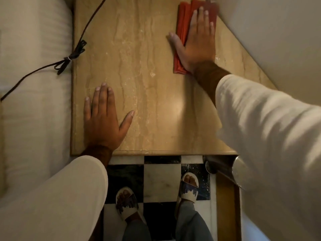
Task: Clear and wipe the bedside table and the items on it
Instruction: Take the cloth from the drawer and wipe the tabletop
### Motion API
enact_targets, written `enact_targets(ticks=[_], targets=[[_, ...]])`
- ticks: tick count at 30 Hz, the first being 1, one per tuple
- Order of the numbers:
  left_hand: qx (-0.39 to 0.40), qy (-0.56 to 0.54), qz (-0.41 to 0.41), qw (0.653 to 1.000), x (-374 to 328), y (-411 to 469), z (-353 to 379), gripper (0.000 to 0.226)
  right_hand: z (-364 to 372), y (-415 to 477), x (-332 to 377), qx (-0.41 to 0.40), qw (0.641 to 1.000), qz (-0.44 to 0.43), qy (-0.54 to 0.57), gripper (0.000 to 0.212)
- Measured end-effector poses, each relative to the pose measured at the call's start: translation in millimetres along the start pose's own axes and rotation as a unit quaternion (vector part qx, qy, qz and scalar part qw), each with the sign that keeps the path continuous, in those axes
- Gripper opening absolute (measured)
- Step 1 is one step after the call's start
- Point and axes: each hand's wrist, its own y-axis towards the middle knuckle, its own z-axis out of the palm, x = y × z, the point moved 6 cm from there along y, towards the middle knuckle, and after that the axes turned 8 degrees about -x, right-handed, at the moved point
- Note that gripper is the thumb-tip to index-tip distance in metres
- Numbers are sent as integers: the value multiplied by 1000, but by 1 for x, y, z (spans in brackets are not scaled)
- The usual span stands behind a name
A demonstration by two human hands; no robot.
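Beige veined stone forms the table (147, 66) top, seen from above in the head view. Right hand (198, 42) lies flat, fingers spread, pressing a folded red cloth (180, 49) onto the far right part of the table, close to the wall. Left hand (102, 119) rests flat with palm down at the near left corner, holding nothing. 1 dark cord (76, 53), tied in a bundle, crosses the table's left edge onto the white bed (34, 49). Checkered floor (159, 181) shows below the near edge.
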Motion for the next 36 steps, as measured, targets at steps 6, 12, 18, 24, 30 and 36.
enact_targets(ticks=[6, 12, 18, 24, 30, 36], targets=[[4, 6, -5, 1000, 1, -1, -1, 92, -19, -153, -34, 26, 999, 43, 12, 96], [1, 2, -1, 1000, -2, 0, -1, 92, -15, -164, -47, 34, 999, -5, 0, 88], [-6, -4, -1, 1000, -1, 0, 0, 91, -12, -31, -58, 6, 999, 37, -14, 91], [-1, -8, 0, 1000, -1, -1, 0, 91, -25, -160, -51, 25, 999, 14, 26, 83], [5, -10, -3, 1000, -2, 0, -1, 92, -24, -240, -57, 77, 996, -50, -4, 86], [-5, -21, 4, 1000, -1, 0, -2, 91, -19, -78, -66, 7, 999, 50, -1, 88]])
